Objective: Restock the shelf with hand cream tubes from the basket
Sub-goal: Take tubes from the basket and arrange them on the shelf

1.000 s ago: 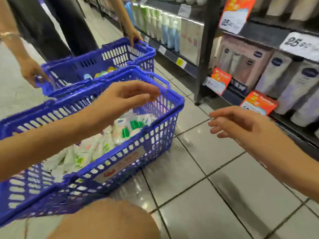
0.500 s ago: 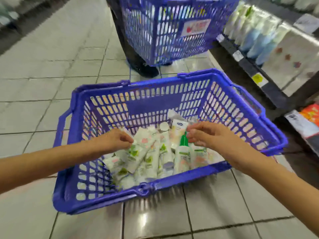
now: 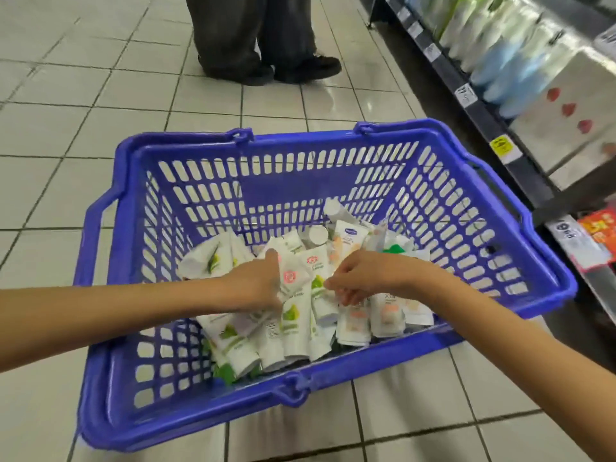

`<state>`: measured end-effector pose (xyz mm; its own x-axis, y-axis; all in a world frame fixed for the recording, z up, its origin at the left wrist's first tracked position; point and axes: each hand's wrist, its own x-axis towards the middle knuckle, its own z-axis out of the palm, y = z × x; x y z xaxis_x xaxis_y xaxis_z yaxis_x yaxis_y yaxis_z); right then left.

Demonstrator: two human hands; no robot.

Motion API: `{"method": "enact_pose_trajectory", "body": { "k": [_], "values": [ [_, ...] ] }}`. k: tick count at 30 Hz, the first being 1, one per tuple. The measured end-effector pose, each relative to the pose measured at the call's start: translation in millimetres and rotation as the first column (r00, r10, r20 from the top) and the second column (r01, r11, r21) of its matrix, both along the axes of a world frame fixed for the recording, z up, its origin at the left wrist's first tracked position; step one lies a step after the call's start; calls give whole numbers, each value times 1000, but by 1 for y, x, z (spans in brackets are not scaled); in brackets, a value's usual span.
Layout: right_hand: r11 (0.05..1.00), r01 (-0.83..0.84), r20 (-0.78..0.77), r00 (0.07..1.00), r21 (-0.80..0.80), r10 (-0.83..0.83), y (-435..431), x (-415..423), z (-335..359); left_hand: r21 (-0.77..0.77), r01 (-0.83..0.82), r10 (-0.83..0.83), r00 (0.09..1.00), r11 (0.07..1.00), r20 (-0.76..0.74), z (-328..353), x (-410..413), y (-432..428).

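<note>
both hands in basket, picking stock.
left hand (image 3: 260, 288) grips a white soft-plastic hand cream tube with a red emblem (image 3: 289, 278), apparently to lift it from the pile in the blue slotted plastic basket (image 3: 500, 228); right hand (image 3: 370, 278) curls onto neighbouring tubes (image 3: 353, 320), hold cannot be told; dark metal shelf (image 3: 483, 121) stands just right.

A person's dark trousers (image 3: 230, 35) and shoes (image 3: 308, 70) stand on white tiles (image 3: 66, 135).
</note>
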<state>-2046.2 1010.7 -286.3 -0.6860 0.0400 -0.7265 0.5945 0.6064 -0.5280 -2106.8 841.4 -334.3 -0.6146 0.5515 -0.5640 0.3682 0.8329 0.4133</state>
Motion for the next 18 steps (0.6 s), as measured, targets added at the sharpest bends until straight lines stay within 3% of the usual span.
{"method": "enact_pose_trajectory", "body": {
  "k": [4, 8, 11, 13, 15, 18],
  "values": [
    [997, -51, 155, 987, 55, 42, -19, -18, -12, 8, 64, -64, 997, 998, 35, -3, -3, -1],
    [969, -166, 158, 978, 181, 138, -32, -21, -20, 320, -94, 55, 990, 943, 128, 27, -24, -4],
    [995, 98, 181, 979, 8, -98, -32, -14, -24, 505, -329, 193, 933, 798, 302, 46, -28, -1],
    [874, 437, 271, 886, -214, -376, -26, -6, -16, 508, -480, 230, 848, 715, 478, 56, -20, 3],
    [616, 657, 331, 752, -434, -570, -9, 7, 3, 515, -539, 211, 799, 666, 563, 65, -10, 12],
    [374, 639, 198, 642, -672, -741, 30, 48, 42, 583, -518, 67, 781, 626, 622, 82, 12, 49]
  ]
}}
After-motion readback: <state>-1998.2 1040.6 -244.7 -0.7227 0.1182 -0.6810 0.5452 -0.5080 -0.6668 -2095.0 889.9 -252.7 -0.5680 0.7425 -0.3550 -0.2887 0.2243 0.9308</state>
